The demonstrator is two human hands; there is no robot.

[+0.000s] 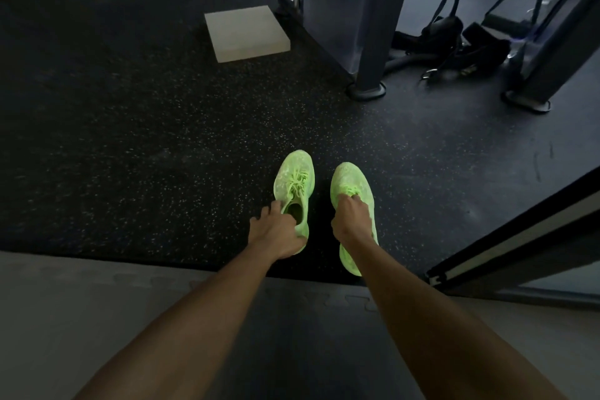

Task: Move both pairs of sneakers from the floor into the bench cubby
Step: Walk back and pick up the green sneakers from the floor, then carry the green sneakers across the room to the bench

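A pair of neon green sneakers stands side by side on the dark speckled floor, toes pointing away from me. My left hand (276, 230) grips the heel collar of the left sneaker (293, 182), fingers hooked into its opening. My right hand (352, 221) is closed over the tongue and opening of the right sneaker (349, 178), hiding most of its rear half. Both soles appear to rest on the floor. No second pair and no bench cubby are in view.
A pale square block (245, 32) lies on the floor farther ahead. A gym machine frame (360, 26) with black straps and handles (454, 42) stands at the back right. A grey foam mat (81, 302) lies under my arms. A dark door frame (513, 237) slants at the right.
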